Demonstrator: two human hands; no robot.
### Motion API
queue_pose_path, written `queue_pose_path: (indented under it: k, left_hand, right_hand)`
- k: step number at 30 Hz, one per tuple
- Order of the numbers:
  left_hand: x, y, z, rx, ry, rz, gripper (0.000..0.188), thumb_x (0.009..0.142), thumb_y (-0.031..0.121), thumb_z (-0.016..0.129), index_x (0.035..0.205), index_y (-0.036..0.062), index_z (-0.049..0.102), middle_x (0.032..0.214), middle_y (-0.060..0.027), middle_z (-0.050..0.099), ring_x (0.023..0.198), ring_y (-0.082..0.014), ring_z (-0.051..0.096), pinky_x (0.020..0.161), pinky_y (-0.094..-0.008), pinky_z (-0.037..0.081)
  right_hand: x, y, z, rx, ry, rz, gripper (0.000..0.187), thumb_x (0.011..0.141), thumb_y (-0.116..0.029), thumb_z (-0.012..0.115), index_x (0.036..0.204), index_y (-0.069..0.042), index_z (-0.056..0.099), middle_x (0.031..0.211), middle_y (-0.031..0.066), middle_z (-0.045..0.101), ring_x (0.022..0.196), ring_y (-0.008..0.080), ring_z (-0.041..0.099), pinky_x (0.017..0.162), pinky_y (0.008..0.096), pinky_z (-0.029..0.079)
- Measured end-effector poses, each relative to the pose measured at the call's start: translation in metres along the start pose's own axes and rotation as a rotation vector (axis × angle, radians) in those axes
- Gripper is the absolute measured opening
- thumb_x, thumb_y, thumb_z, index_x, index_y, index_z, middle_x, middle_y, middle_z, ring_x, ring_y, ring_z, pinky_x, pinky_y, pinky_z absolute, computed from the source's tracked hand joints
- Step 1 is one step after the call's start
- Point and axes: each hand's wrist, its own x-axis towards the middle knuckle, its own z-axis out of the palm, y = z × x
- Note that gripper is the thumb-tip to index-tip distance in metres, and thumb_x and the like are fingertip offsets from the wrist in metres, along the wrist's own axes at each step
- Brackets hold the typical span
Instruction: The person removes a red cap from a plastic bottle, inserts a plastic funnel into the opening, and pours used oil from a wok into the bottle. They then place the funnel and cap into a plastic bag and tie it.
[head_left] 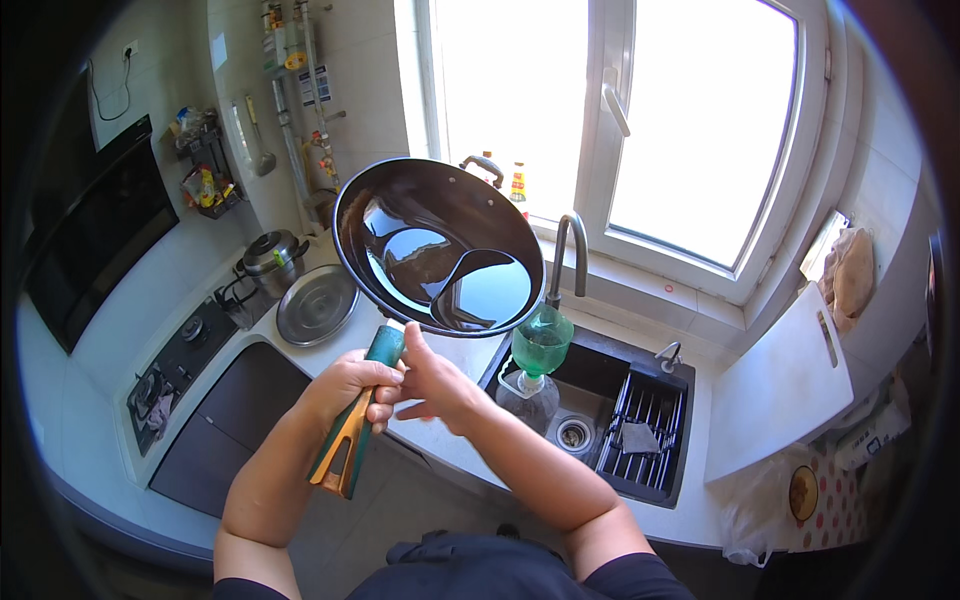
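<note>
My left hand (358, 385) is wrapped round the green and wood-coloured handle (348, 440) of a large black wok (385, 188), which hangs in the air above the counter, tilted to the right. Shiny liquid (415, 265) that looks like oil is pooled inside it. Just beside the handle is my right hand (440, 385), its thumb up and its fingers apart; whether it touches the handle is hard to tell. Below the wok's right rim, a green funnel (541, 340) sits in the mouth of a clear plastic jug (528, 405) at the sink's left side.
The dark sink (578, 385) has a tall curved faucet (570, 250) and a black drying rack (640, 450). On the left are a round metal lid (316, 305), a lidded pot (272, 262) and a gas stove (180, 370). A white cutting board (775, 390) leans at the right.
</note>
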Motion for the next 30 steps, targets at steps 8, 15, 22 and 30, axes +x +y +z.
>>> queue_pose_path:
  k: [8, 15, 22, 30]
  left_hand:
    - [-0.002, -0.003, 0.0, -0.029, 0.001, 0.01, 0.018, 0.082, 0.008, 0.056, 0.097, 0.0029, 0.047, 0.06, -0.0012, 0.048, 0.043, -0.0102, 0.051, 0.042, -0.0277, 0.048]
    - [0.001, -0.003, 0.005, -0.043, -0.017, -0.004, 0.021, 0.08, 0.009, 0.059, 0.095, 0.0031, 0.046, 0.061, -0.002, 0.048, 0.043, -0.0099, 0.051, 0.043, -0.0261, 0.047]
    - [-0.004, -0.01, 0.003, -0.07, -0.024, -0.011, 0.021, 0.081, 0.01, 0.057, 0.097, 0.0034, 0.046, 0.061, -0.0019, 0.047, 0.043, -0.01, 0.05, 0.044, -0.0269, 0.048]
    - [-0.012, -0.043, -0.017, -0.267, 0.003, 0.006, 0.018, 0.081, 0.009, 0.055, 0.098, 0.0024, 0.049, 0.058, -0.002, 0.047, 0.04, -0.0108, 0.049, 0.041, -0.0288, 0.047]
  right_hand:
    - [-0.031, -0.036, -0.094, -0.139, 0.468, -0.402, 0.04, 0.089, -0.038, 0.058, 0.074, -0.002, 0.063, 0.054, 0.0028, 0.055, 0.039, 0.0074, 0.048, 0.038, 0.0189, 0.039]
    - [-0.036, 0.003, -0.056, -0.163, 0.163, -0.027, 0.04, 0.088, -0.041, 0.06, 0.081, -0.001, 0.062, 0.061, 0.0006, 0.06, 0.047, 0.0048, 0.054, 0.044, 0.0168, 0.043]
    - [-0.056, 0.015, -0.072, -0.17, 0.108, -0.016, 0.027, 0.086, -0.027, 0.066, 0.081, 0.0, 0.062, 0.063, 0.0022, 0.06, 0.048, 0.0048, 0.053, 0.043, 0.0167, 0.041]
    - [-0.035, 0.034, -0.048, -0.051, 0.015, -0.016, 0.038, 0.09, -0.032, 0.058, 0.107, 0.002, 0.061, 0.091, 0.009, 0.064, 0.072, 0.0105, 0.06, 0.055, 0.0226, 0.051]
